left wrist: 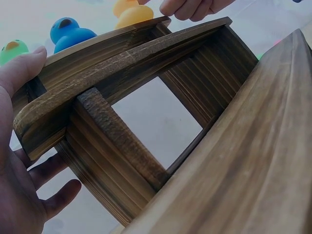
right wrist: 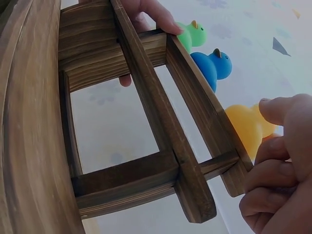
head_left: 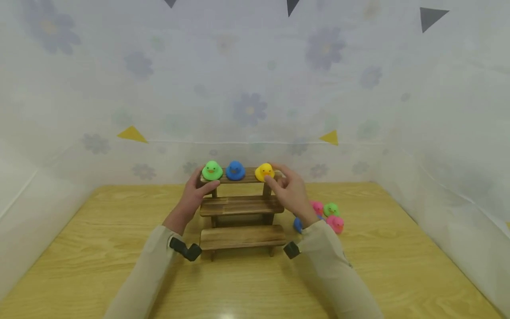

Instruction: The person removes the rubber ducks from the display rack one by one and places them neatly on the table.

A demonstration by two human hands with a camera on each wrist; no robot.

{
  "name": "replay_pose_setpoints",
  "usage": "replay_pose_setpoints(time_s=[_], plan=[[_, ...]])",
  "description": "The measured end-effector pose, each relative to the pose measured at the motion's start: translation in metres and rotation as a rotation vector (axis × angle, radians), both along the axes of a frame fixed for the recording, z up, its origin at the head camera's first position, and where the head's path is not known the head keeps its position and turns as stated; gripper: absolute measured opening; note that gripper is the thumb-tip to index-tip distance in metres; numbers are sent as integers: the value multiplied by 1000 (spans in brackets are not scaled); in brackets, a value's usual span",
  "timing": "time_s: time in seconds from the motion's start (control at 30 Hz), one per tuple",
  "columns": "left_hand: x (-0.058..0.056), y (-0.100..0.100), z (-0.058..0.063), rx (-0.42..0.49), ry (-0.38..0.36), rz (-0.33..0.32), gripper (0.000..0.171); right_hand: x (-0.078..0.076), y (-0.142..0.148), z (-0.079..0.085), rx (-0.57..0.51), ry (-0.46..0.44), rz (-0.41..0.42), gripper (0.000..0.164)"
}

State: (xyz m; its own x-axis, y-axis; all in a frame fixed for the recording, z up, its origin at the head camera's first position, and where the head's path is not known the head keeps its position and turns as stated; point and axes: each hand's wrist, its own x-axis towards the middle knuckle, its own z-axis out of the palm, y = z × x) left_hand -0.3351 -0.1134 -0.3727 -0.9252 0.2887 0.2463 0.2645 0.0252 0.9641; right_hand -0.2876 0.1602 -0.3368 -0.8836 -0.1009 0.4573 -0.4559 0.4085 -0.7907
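Note:
A three-tiered wooden stand point(head_left: 241, 206) stands on the table, with a green rubber duck point(head_left: 212, 171), a blue rubber duck point(head_left: 235, 171) and a yellow rubber duck point(head_left: 264, 172) along its top step. My left hand point(head_left: 194, 193) holds the left end of that step, thumb in front by the green duck. In the left wrist view, its other fingers point(left wrist: 61, 192) spread behind and below the wood. At the step's right end my right hand point(head_left: 292, 190) pinches the yellow duck, its thumb at the front and the remaining fingers curled, as the right wrist view shows.
Several more ducks lie on the table point(head_left: 398, 266) beyond my right forearm: pink point(head_left: 336, 224), green point(head_left: 331, 209) and blue point(head_left: 297, 225), partly hidden by the sleeve. Flower-patterned white sheeting point(head_left: 255, 66) encloses the table at the back and sides.

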Motion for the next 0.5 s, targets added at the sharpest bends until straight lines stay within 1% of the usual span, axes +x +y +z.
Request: replay_pose_setpoints(time_s=[0.13, 0.27, 0.4, 0.5], plan=[[0, -2, 0, 5, 2, 7, 62, -2, -3, 0, -9, -11, -14, 40], [0, -2, -1, 6, 2, 2, 62, -1, -2, -1, -71, -37, -2, 37], [-1, 0, -4, 10, 11, -12, 62, 2, 8, -4, -115, -45, 16, 36], [-3, 2, -5, 11, 17, -9, 61, 4, 17, -4, -134, -52, 8, 38]])
